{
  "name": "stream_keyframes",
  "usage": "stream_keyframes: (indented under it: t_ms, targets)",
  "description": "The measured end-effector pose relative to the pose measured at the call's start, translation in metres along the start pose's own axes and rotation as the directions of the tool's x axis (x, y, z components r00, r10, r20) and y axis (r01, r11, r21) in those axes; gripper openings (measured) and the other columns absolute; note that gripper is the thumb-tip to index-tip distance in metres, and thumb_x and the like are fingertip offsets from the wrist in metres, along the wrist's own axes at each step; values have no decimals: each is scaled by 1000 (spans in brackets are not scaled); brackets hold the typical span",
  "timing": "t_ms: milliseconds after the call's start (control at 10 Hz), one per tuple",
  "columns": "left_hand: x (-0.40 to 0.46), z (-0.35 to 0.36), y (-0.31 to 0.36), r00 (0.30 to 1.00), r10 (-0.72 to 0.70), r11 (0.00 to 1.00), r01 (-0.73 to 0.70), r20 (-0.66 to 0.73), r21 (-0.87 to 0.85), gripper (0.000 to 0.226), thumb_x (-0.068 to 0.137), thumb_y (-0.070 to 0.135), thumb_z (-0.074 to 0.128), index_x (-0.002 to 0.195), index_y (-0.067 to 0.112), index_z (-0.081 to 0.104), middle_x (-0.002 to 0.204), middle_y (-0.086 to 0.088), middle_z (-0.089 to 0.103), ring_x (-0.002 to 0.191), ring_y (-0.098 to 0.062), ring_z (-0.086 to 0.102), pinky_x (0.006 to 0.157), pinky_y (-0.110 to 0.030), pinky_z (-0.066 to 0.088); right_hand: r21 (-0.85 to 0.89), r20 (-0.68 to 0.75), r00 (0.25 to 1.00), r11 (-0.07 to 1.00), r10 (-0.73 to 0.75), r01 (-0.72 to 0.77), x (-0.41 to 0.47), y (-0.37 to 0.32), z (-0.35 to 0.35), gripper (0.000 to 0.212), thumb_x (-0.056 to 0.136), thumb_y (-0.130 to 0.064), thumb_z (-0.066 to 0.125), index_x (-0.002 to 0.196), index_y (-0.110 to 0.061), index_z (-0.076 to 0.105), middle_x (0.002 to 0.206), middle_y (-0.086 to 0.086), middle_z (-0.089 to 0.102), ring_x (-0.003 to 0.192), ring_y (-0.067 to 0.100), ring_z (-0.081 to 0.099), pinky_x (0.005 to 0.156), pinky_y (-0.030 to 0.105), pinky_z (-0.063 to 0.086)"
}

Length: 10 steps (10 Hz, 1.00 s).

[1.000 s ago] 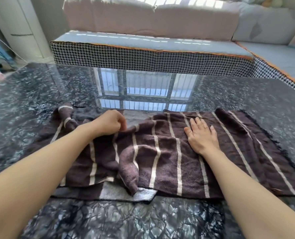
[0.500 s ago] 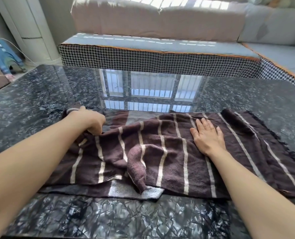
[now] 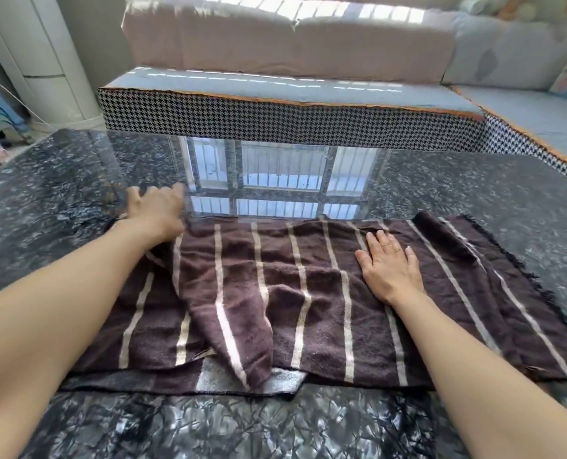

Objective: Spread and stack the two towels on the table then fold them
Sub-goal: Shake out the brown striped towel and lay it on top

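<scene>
Head view: towel (image 3: 308, 293) under right hand (image 3: 389, 268).

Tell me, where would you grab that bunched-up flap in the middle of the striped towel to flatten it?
Probably pinch the flap's pointed tip near the towel's front edge, coming from the left, and draw it leftward. The fold tapers to that loose corner, and the left hand looks free while the right hand pins the cloth.
</scene>
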<state>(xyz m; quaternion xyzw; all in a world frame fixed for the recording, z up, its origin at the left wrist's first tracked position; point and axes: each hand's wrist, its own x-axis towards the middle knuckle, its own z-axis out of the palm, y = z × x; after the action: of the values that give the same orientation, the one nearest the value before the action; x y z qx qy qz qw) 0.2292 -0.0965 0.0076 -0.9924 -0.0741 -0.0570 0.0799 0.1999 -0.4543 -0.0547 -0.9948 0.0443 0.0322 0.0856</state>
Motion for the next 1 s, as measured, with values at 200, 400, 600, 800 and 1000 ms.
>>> stream_keyframes:
  t_ms: [200, 400, 600, 800, 1000]
  targets:
    - [11, 11, 37, 979, 128, 988, -112, 159, -102, 34, 86, 17, 46, 119, 13, 49, 125, -13, 49, 120, -31, 44, 100, -45, 30, -4, -5, 1000, 1000, 2, -2, 1, 0, 0, 56, 98, -47, 17, 149, -25, 9, 157, -7, -1, 144, 9, -5, 117, 38, -7]
    - [18, 13, 41, 961, 162, 981, -132, 226, -139, 7, 84, 23, 50, 88, 18, 51, 102, -8, 55, 105, -30, 52, 94, -46, 30, -4, -10, 1000, 1000, -1, 1, 1, 0, 1, 57, 97, -48, 16, 149, -26, 8, 157, -7, -2, 144, 9, -6, 117, 37, -7]
    - [23, 5, 34, 934, 170, 981, -131, 314, -143, 7, 78, 22, 51, 82, 18, 56, 87, -1, 62, 90, -24, 54, 83, -39, 25, -31, -57, 998, 999, -7, 5, 2, -2, -3, 57, 96, -50, 22, 147, -26, 18, 157, -3, 11, 144, 14, 7, 116, 40, 6]
    - [29, -5, 38, 969, 246, 910, -221, 28, -350, 18, 77, 18, 53, 68, 21, 39, 73, -1, 55, 79, -27, 51, 84, -37, 30, -18, -147, 988, 999, -40, 38, 37, 22, -29, 48, 98, -41, 30, 141, -20, 33, 151, 3, 31, 139, 21, 26, 111, 39, 21]
    - [32, 6, 46, 942, 335, 772, -280, -10, -571, 21, 80, 6, 60, 73, 14, 42, 68, -2, 50, 73, -25, 48, 67, -32, 35, 41, -32, 998, 997, 60, -58, 44, 39, -7, 58, 97, -50, 16, 148, -24, 9, 158, -3, -2, 144, 10, -4, 117, 37, -5]
